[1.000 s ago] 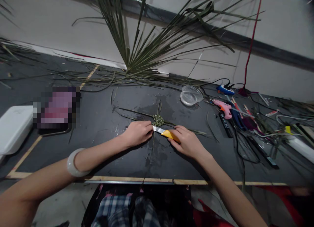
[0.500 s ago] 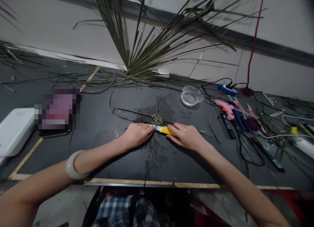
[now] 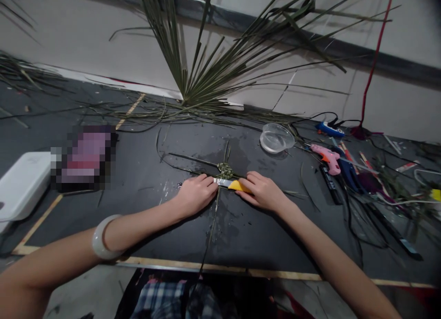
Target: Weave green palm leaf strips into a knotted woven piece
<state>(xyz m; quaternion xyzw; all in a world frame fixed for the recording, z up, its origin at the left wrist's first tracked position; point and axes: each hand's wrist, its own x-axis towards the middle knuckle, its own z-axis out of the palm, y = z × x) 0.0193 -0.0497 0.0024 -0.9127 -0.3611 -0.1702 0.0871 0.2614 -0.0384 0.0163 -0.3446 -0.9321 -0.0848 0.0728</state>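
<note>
A small woven piece of green leaf strips point(image 3: 225, 170) lies on the dark table, with loose strips reaching left, up, right and down towards me. Just below it a yellow utility knife point(image 3: 237, 185) lies crosswise, its blade pointing left over the downward strip. My right hand point(image 3: 263, 190) is closed around the yellow handle. My left hand point(image 3: 196, 192) is closed, its fingertips pressed together at the blade's tip; what they pinch is hidden. A pale bangle circles the left wrist.
Fanned palm leaves point(image 3: 193, 91) lean against the wall. A clear plastic tub point(image 3: 275, 139), a pink glue gun point(image 3: 329, 158), a black marker point(image 3: 331, 185) and cables lie to the right. A blurred-out phone point(image 3: 86, 158) and a white box-like device point(image 3: 25, 181) stand left.
The view has shifted slightly, so the table things sit a little further right. Both hands keep their places at the knife and woven piece.
</note>
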